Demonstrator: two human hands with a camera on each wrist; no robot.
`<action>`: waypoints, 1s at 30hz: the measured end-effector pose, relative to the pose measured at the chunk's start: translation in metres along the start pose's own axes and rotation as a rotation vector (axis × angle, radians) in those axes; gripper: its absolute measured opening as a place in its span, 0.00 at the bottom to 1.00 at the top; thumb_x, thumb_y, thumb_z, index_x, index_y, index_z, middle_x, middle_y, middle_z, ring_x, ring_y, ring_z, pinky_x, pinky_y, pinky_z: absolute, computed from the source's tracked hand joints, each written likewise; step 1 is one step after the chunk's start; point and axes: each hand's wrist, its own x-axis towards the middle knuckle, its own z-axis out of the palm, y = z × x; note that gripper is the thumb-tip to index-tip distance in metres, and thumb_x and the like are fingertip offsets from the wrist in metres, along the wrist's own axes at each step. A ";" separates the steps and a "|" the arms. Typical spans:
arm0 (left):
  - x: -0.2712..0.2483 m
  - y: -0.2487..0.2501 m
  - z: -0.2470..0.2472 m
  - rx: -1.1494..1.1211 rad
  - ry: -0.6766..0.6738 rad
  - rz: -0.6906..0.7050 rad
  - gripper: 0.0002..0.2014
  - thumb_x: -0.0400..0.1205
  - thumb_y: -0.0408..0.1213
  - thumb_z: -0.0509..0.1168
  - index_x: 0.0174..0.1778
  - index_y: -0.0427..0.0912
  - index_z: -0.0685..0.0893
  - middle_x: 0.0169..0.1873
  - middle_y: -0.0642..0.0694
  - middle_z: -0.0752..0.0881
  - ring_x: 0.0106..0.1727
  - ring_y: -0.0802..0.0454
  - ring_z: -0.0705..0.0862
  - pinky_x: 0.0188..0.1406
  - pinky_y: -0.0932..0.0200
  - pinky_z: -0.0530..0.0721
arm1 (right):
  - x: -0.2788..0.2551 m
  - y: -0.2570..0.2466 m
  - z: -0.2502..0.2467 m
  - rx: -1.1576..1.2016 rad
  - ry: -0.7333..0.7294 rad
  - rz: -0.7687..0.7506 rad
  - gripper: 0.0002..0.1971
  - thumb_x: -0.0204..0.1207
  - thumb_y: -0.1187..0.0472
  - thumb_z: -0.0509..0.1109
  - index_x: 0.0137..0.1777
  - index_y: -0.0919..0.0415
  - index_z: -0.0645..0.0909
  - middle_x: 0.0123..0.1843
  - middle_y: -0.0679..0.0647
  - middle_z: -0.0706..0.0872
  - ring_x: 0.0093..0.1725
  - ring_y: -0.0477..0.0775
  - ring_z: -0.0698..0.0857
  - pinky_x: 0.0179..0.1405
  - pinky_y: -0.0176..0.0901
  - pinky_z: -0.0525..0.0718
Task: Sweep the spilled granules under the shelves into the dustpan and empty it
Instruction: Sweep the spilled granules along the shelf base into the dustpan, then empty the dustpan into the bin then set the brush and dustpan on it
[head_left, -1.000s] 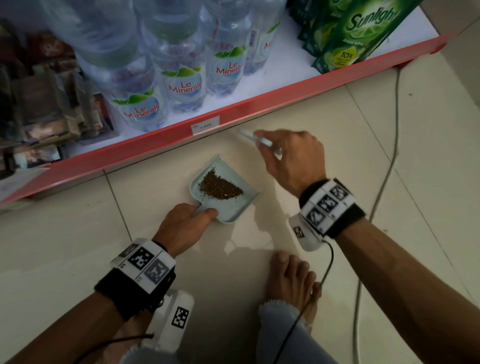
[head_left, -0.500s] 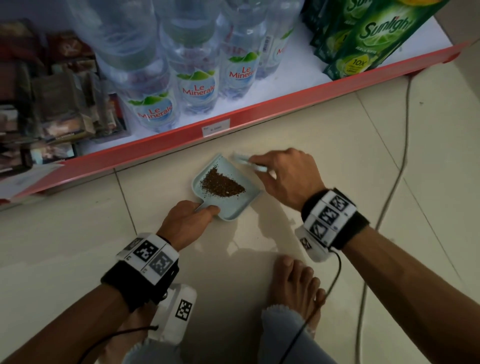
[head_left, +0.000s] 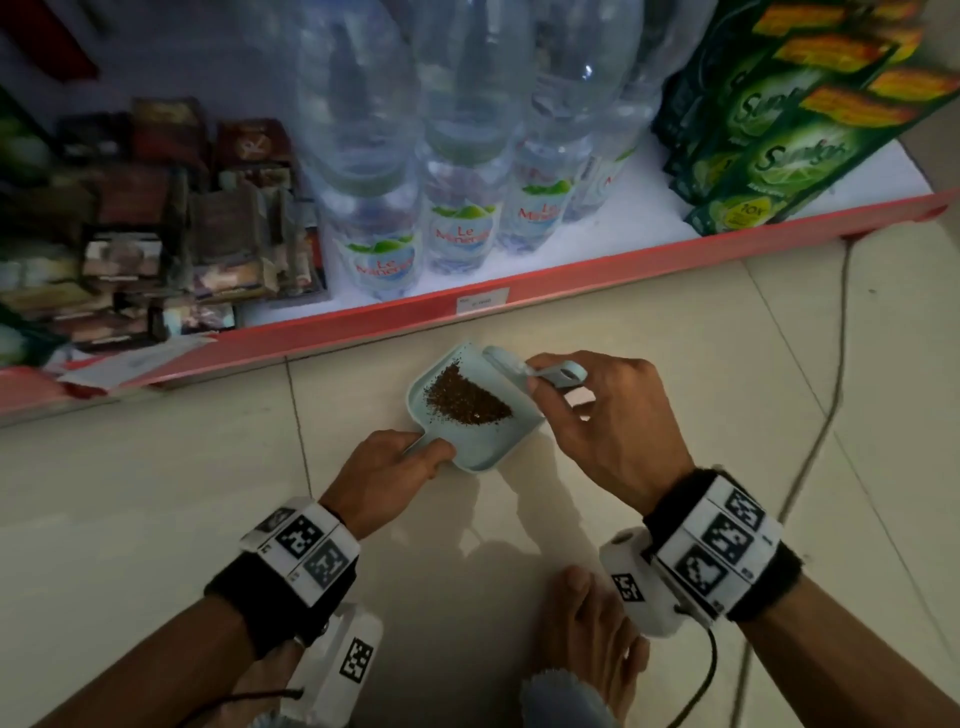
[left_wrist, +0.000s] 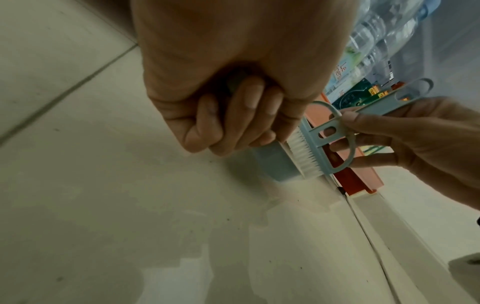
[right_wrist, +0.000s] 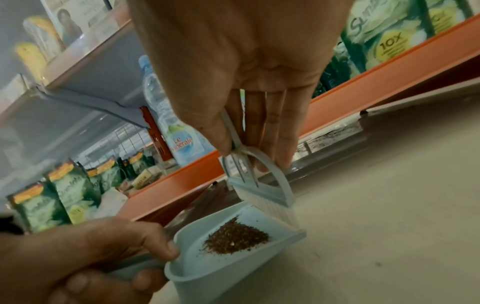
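Note:
A small pale-blue dustpan (head_left: 485, 447) lies on the tiled floor in front of the red shelf edge, with a pile of brown granules (head_left: 465, 401) in it. My left hand (head_left: 387, 475) grips its short handle; the curled fingers (left_wrist: 233, 119) show in the left wrist view. My right hand (head_left: 605, 426) pinches the handle of a little blue brush (head_left: 550, 373). Its white bristles (right_wrist: 270, 207) rest at the pan's open lip (right_wrist: 293, 232), just beyond the granules (right_wrist: 237, 239). The brush (left_wrist: 322, 142) stands against the dustpan (left_wrist: 275, 162) in the left wrist view.
The low red shelf edge (head_left: 519, 291) runs just behind the pan, carrying water bottles (head_left: 457, 171), green detergent pouches (head_left: 789, 130) and dark packets (head_left: 171, 234). A cable (head_left: 826, 415) trails over the floor at right. My bare foot (head_left: 587, 634) is below the hands.
My right hand has brought the brush from the floor beyond the pan back to the pan's lip and turned palm-up. The dustpan and left hand stay in place; the view has moved closer.

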 end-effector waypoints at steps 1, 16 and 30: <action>-0.005 -0.003 -0.004 -0.021 0.007 0.004 0.19 0.80 0.49 0.68 0.25 0.46 0.76 0.15 0.56 0.74 0.18 0.61 0.70 0.26 0.60 0.69 | 0.003 -0.005 0.000 0.034 -0.017 -0.012 0.08 0.80 0.54 0.70 0.54 0.51 0.90 0.47 0.49 0.92 0.42 0.51 0.90 0.34 0.53 0.90; -0.132 -0.060 -0.075 -0.432 0.427 -0.196 0.24 0.79 0.43 0.70 0.15 0.49 0.74 0.17 0.55 0.74 0.22 0.58 0.71 0.28 0.62 0.72 | 0.054 -0.159 0.060 0.184 -0.401 -0.565 0.19 0.82 0.44 0.67 0.31 0.50 0.85 0.28 0.45 0.86 0.26 0.45 0.82 0.26 0.47 0.78; -0.291 -0.096 -0.147 -0.779 0.817 -0.410 0.20 0.82 0.43 0.66 0.25 0.45 0.71 0.16 0.52 0.62 0.17 0.55 0.59 0.19 0.64 0.54 | 0.055 -0.340 0.118 0.397 -0.706 -0.991 0.21 0.79 0.45 0.70 0.24 0.43 0.77 0.22 0.36 0.79 0.27 0.32 0.81 0.26 0.21 0.70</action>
